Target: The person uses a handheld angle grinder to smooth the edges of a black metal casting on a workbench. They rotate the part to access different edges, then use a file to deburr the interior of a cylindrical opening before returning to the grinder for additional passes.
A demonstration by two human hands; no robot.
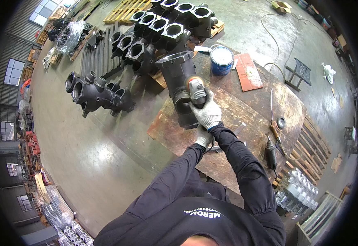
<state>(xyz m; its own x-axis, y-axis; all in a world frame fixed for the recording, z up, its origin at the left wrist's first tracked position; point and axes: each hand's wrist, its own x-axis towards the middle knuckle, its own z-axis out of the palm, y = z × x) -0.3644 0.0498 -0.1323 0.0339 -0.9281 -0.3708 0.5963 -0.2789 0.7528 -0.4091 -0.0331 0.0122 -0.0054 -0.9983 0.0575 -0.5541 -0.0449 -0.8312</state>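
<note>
White knitted work gloves cover both my hands. My right hand (209, 112) wraps round the front of an angle grinder (197, 91) with a silver-grey head. Closer to my body, my left hand (204, 137) is closed round the rear of the same grinder, where its cable comes out. The grinder's orange-rimmed disc lies against a large black cast-metal housing (176, 76) with a flanged top and a round side opening. That housing sits at the left edge of a worn brown workbench (228, 106). My right hand partly hides the grinder body.
On the bench are a blue can (222, 61), a reddish sheet with pale powder (249, 73), a dark handheld power tool (271, 155), an orange-handled cable tool (274, 128) and a grey ring (281, 122). More black castings (97, 95) stand left. A wooden pallet (310, 143) lies right.
</note>
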